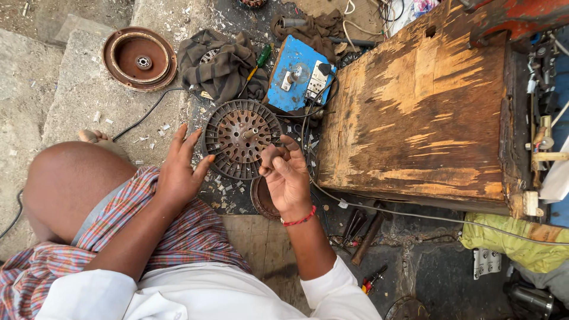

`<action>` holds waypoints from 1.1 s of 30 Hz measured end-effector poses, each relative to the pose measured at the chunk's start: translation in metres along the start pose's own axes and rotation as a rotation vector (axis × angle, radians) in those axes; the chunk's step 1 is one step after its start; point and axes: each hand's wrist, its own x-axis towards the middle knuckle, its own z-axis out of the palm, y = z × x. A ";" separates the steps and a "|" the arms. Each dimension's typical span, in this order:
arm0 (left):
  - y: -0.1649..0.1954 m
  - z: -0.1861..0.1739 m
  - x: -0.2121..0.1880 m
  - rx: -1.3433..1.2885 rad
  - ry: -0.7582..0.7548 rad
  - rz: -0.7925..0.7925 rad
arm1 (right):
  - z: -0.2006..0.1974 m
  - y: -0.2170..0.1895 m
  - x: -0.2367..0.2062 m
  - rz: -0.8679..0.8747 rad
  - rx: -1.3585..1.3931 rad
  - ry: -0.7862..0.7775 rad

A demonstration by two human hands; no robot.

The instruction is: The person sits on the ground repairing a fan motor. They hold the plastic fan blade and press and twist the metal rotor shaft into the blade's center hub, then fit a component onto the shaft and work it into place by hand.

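At fan rotor (pixel 242 139), both hands (pixel 178 172) (pixel 286 178) touching

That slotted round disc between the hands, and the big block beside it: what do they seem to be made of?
The slotted round disc looks like metal: dark grey ribs at the rim and a rusty brown, dull centre with a small shaft. The left hand touches its edge. The big block looks like bare wood: worn, streaked grain, pale scuffs and dark stains, no visible paint.
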 end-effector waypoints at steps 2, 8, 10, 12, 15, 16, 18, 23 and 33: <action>-0.005 -0.001 -0.002 -0.002 -0.048 -0.082 | 0.018 -0.009 -0.003 0.005 0.035 -0.092; -0.016 0.001 -0.004 -0.039 -0.046 -0.057 | 0.062 -0.042 -0.026 -0.196 -0.143 -0.215; -0.017 0.003 -0.005 -0.037 -0.025 -0.026 | 0.075 -0.060 -0.036 -0.382 -0.337 -0.271; -0.017 0.004 -0.005 -0.015 0.004 0.032 | 0.088 -0.079 -0.045 -0.572 -0.545 -0.308; -0.016 0.003 -0.006 -0.004 -0.034 -0.036 | 0.102 -0.097 -0.052 -0.634 -0.531 -0.371; -0.015 0.002 -0.006 -0.004 -0.032 -0.026 | 0.105 -0.101 -0.053 -0.634 -0.540 -0.390; -0.015 0.002 -0.006 -0.003 -0.018 -0.013 | 0.104 -0.104 -0.057 -0.624 -0.553 -0.437; -0.014 0.005 -0.007 0.027 0.014 0.056 | 0.065 -0.098 -0.054 -0.563 -0.644 -0.360; 0.012 0.004 -0.006 0.245 -0.008 0.315 | -0.030 -0.001 0.014 -0.408 -1.575 -0.073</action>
